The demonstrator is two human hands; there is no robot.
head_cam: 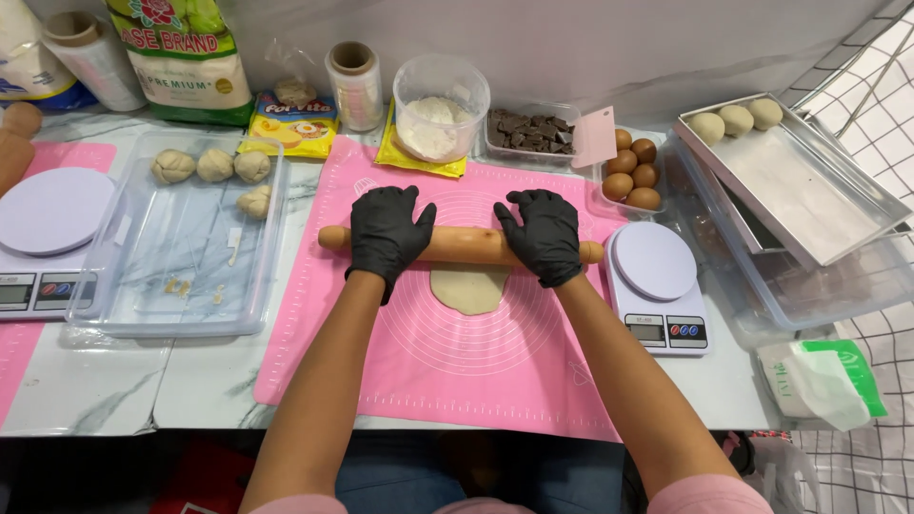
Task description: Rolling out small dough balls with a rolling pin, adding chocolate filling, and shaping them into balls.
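Both my hands wear black gloves and press palm-down on a wooden rolling pin (462, 246) that lies crosswise on a pink silicone mat (447, 371). My left hand (386, 231) covers the pin's left part, my right hand (543, 235) its right part. Fingers lie flat over the pin, spread slightly. A flattened oval of pale dough (466, 288) shows on the mat just below the pin, between my forearms; its far edge is hidden under the pin.
A clear tray (124, 305) with several dough balls (215, 166) sits left. Kitchen scales stand at the right (657, 286) and far left (48, 238). Behind: flour tub (440, 105), chocolate pieces (528, 133), eggs (636, 169), pink scraper (595, 138). A metal tray (809, 200) holds three dough balls.
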